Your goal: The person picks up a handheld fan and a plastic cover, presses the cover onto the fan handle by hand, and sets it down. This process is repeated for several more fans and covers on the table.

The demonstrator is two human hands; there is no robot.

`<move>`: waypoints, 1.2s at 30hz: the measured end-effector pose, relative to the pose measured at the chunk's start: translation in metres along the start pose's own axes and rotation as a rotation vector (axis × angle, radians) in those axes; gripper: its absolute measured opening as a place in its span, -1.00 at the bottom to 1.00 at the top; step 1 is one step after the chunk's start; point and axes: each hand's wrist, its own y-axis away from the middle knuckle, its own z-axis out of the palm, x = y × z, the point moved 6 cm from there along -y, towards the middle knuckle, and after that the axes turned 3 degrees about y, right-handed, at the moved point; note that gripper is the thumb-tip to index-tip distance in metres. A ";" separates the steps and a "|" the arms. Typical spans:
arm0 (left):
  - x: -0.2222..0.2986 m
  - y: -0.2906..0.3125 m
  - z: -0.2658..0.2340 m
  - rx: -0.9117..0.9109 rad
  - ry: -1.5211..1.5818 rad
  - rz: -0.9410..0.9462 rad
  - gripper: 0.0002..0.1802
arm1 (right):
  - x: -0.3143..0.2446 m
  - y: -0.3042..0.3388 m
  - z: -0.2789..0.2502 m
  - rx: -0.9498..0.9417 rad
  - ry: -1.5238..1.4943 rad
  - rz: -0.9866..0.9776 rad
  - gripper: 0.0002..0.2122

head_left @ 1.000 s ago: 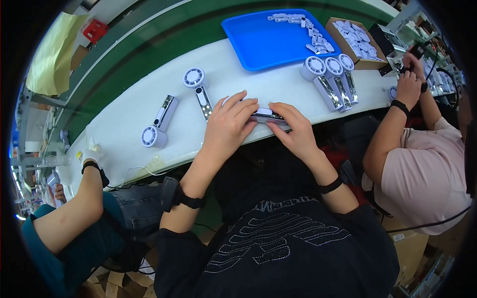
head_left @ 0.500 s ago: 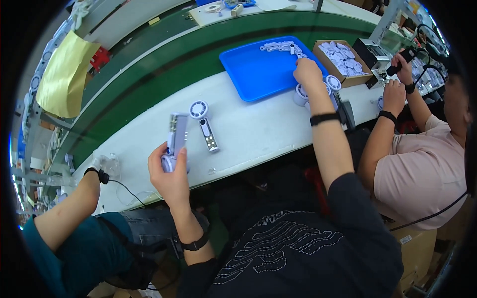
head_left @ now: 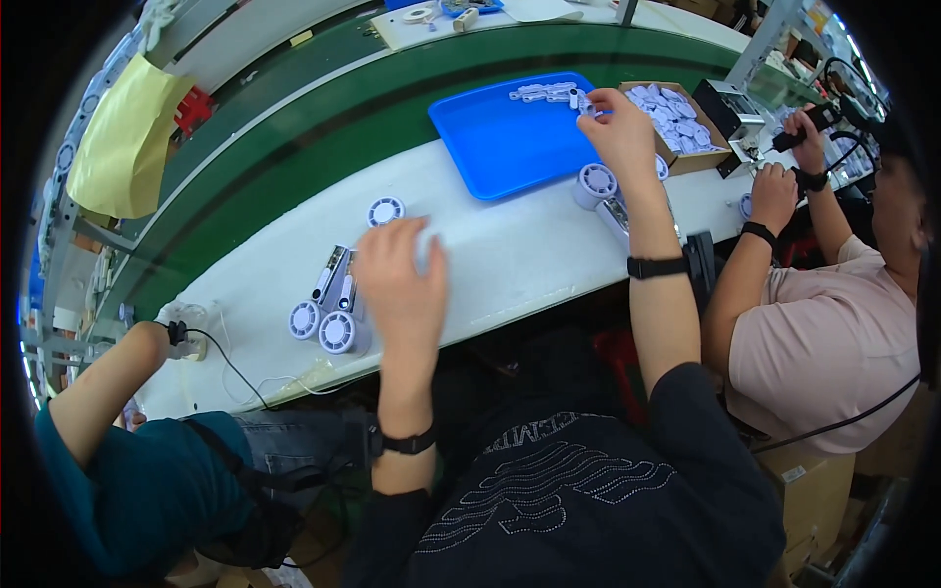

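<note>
My left hand, blurred by motion, is over the white table with its thumb apart from the fingers. Beyond its fingertips shows the round head of a lavender handheld fan; the hand hides the rest of it. Left of the hand lie two more handheld fans, their slim handles pointing away from me. At the right end of the blue tray, my right hand pinches a small lavender plastic piece, partly hidden by the fingers. Similar pieces lie along the tray's far side.
Under my right forearm are more handheld fans. A cardboard box of lavender parts stands right of the tray. One co-worker holds a tool at the right; another's arm and a cable are at the left. A green belt runs behind.
My left hand has put its fan down beside another one and moved right, over the fan farther along. The right hand has lifted slightly and turned at the tray's end.
</note>
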 end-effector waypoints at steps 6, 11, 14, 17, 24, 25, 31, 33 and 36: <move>0.088 -0.035 0.172 -0.276 0.566 0.241 -0.39 | 0.037 0.008 -0.001 0.214 -0.449 0.013 -0.71; 0.109 -0.030 0.211 -0.457 0.558 0.283 -0.27 | 0.049 0.080 -0.032 0.335 -0.909 0.177 -0.72; 0.111 -0.038 0.202 -0.411 0.325 0.352 -0.27 | 0.048 0.119 -0.031 0.313 -1.131 0.218 -0.78; 0.108 -0.039 0.182 -0.518 0.336 0.310 -0.29 | 0.057 0.144 -0.027 0.289 -1.157 0.152 -0.79; 0.038 0.005 0.066 -0.510 0.241 0.107 -0.36 | 0.021 0.182 -0.018 -0.006 -1.004 -0.052 -0.80; 0.035 0.007 0.058 -0.520 0.235 0.100 -0.36 | 0.009 0.185 -0.014 -0.054 -0.920 -0.141 -0.80; 0.021 0.018 0.051 -0.601 0.092 -0.012 -0.40 | -0.034 0.199 0.017 -0.081 -0.722 -0.361 -0.83; 0.022 0.018 0.055 -0.611 0.092 -0.013 -0.40 | -0.036 0.202 0.019 -0.070 -0.656 -0.404 -0.84; 0.039 0.010 0.044 -0.469 0.259 0.244 -0.51 | -0.035 0.199 0.013 -0.104 -0.689 -0.288 -0.83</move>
